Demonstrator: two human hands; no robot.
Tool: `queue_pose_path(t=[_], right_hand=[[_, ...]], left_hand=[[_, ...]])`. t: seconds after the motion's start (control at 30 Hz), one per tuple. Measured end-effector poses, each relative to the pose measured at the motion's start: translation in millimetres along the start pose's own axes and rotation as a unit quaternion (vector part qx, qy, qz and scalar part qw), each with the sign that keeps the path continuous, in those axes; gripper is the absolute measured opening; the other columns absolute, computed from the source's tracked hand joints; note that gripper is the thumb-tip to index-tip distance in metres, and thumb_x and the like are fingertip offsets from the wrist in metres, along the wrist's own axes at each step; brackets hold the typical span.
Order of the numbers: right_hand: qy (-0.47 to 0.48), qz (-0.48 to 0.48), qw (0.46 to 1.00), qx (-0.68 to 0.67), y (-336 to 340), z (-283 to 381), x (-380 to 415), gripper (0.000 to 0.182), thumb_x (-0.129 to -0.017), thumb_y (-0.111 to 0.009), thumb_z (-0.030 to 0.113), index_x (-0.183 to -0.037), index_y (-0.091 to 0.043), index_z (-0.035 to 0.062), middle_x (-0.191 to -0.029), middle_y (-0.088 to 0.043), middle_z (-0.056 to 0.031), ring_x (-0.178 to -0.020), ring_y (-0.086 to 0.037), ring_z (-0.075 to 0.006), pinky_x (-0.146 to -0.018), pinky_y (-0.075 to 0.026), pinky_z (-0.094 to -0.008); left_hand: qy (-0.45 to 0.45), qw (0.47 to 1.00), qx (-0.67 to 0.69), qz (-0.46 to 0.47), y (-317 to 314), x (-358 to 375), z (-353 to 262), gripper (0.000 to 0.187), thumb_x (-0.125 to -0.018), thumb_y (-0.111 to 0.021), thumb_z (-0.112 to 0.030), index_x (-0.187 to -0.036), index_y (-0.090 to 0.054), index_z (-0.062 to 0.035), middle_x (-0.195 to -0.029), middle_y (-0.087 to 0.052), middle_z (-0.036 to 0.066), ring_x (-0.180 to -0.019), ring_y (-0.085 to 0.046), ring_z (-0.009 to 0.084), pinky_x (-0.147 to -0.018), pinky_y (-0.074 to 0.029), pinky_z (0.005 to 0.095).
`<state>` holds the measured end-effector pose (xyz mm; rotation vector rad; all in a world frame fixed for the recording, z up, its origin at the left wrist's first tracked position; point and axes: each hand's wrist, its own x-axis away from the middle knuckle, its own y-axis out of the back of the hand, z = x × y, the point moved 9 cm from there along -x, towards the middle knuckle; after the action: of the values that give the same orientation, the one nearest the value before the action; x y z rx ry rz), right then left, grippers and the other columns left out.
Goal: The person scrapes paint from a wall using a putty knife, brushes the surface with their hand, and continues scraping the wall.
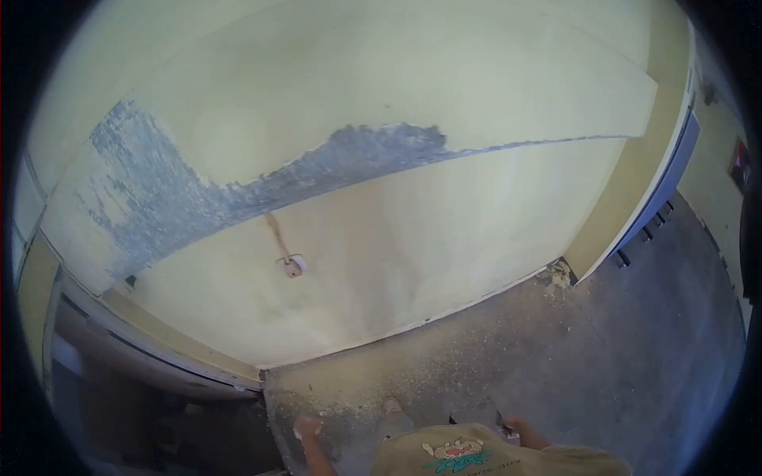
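My left hand (308, 428) hangs low beside my body, above the floor, and touches nothing that I can see. Its fingers are small and blurred, with a whitish patch at their edge. On the other side of my shirt (452, 452), my right hand (524, 432) is closed around a scraper (505, 426), its dark flat blade partly hidden by the shirt. In front of me stands a cream wall (508, 87), with a long grey patch (317, 174) where the paint is scraped off. Both hands are apart from the wall.
Pale paint flakes (349, 394) litter the grey floor (635, 341) along the wall's foot. A socket box (293, 266) sits low on the wall. Door frames stand at the left (182, 349) and right (635, 206). A dark opening lies at lower left.
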<state>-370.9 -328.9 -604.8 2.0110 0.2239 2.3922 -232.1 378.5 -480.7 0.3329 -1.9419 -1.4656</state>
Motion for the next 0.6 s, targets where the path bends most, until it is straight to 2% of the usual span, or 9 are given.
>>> queue_pose_path(t=[0.07,0.1,0.13,0.17,0.2,0.27,0.37,0.43,0.6], right_hand=[[0.034,-0.036,0.999,-0.009,18.4,-8.5,-25.3,0.017,-0.083,-0.059,0.017,-0.069,-0.058,0.0059,-0.056,-0.053,-0.0057,-0.043,-0.048,-0.0175,-0.037,-0.036,-0.0368],[0.065,-0.071,0.995,-0.015,30.0,-10.0,-34.7,0.019,-0.083,-0.058,0.017,-0.069,-0.059,0.0049,-0.056,-0.054,-0.0070,-0.042,-0.049,-0.0182,-0.037,-0.036,-0.0372],[0.067,-0.066,0.996,-0.014,35.8,-13.4,-14.9,0.019,-0.083,-0.058,0.017,-0.069,-0.059,0.0049,-0.056,-0.054,-0.0070,-0.042,-0.049,-0.0182,-0.037,-0.036,-0.0372],[0.094,-0.081,0.991,-0.049,47.2,-20.6,11.8,0.020,-0.083,-0.057,0.020,-0.071,-0.059,0.0041,-0.057,-0.054,-0.0081,-0.043,-0.051,-0.0194,-0.038,-0.038,-0.0365],[0.121,-0.094,0.984,-0.085,53.7,-23.5,36.8,0.022,-0.084,-0.057,0.022,-0.073,-0.058,0.0032,-0.058,-0.055,-0.0092,-0.044,-0.052,-0.0207,-0.040,-0.040,-0.0357],[0.149,-0.102,0.978,-0.103,71.5,-70.8,26.2,0.022,-0.083,-0.057,0.022,-0.075,-0.059,0.0022,-0.059,-0.056,-0.0099,-0.046,-0.054,-0.0214,-0.042,-0.042,-0.0371],[0.152,-0.168,0.969,-0.095,99.3,-185.7,-21.3,0.024,-0.082,-0.057,0.023,-0.079,-0.062,-0.0002,-0.062,-0.059,-0.0119,-0.052,-0.060,-0.0234,-0.051,-0.048,-0.0412],[0.154,-0.161,0.970,-0.094,109.0,-194.0,-28.6,0.024,-0.082,-0.057,0.023,-0.078,-0.062,-0.0003,-0.062,-0.059,-0.0120,-0.052,-0.060,-0.0235,-0.050,-0.048,-0.0411],[0.156,-0.155,0.966,-0.138,110.7,-210.9,-40.3,0.022,-0.081,-0.057,0.021,-0.077,-0.062,-0.0009,-0.060,-0.059,-0.0121,-0.050,-0.060,-0.0237,-0.048,-0.048,-0.0405]], left_hand=[[-0.034,0.965,0.259,-0.010,14.9,-22.5,-52.1,0.025,-0.081,-0.067,-0.027,-0.090,-0.071,-0.0045,-0.093,-0.070,0.015,-0.086,-0.065,0.0347,-0.080,-0.052,0.0457],[-0.034,0.965,0.259,-0.016,-32.8,-56.2,-39.1,0.025,-0.081,-0.067,-0.027,-0.090,-0.071,-0.0045,-0.093,-0.070,0.015,-0.086,-0.065,0.0347,-0.080,-0.052,0.0457],[-0.272,0.817,0.508,0.012,-30.8,-88.3,-87.4,0.022,-0.080,-0.066,-0.019,-0.096,-0.069,-0.0039,-0.098,-0.069,0.016,-0.096,-0.062,0.0321,-0.089,-0.046,0.0479],[-0.215,0.949,0.228,-0.046,39.2,-43.0,-137.6,0.039,-0.083,-0.064,-0.027,-0.106,-0.062,0.0046,-0.105,-0.066,0.021,-0.100,-0.062,0.0344,-0.087,-0.048,0.0455],[-0.232,0.961,0.137,-0.058,87.3,-15.2,-187.2,0.049,-0.085,-0.064,-0.030,-0.121,-0.056,0.0024,-0.121,-0.060,0.023,-0.112,-0.057,0.0369,-0.095,-0.045,0.0460],[-0.278,0.895,0.311,-0.158,159.6,12.0,-237.1,0.056,-0.078,-0.074,-0.019,-0.125,-0.054,0.0039,-0.125,-0.056,0.024,-0.121,-0.050,0.0369,-0.104,-0.038,0.0451],[-0.382,0.836,0.273,-0.283,276.4,56.7,-314.3,0.076,-0.081,-0.073,-0.016,-0.142,-0.032,0.0042,-0.147,-0.032,0.027,-0.139,-0.029,0.0387,-0.115,-0.026,0.0435],[-0.411,0.804,0.257,-0.345,349.0,83.7,-360.4,0.094,-0.082,-0.074,-0.021,-0.149,-0.013,0.0021,-0.153,-0.015,0.029,-0.142,-0.019,0.0437,-0.117,-0.020,0.0470],[-0.365,0.691,0.252,-0.571,478.4,83.3,-449.7,0.103,-0.086,-0.068,-0.042,-0.146,-0.004,0.0132,-0.148,-0.006,0.042,-0.140,-0.012,0.0521,-0.115,-0.021,0.0508]])
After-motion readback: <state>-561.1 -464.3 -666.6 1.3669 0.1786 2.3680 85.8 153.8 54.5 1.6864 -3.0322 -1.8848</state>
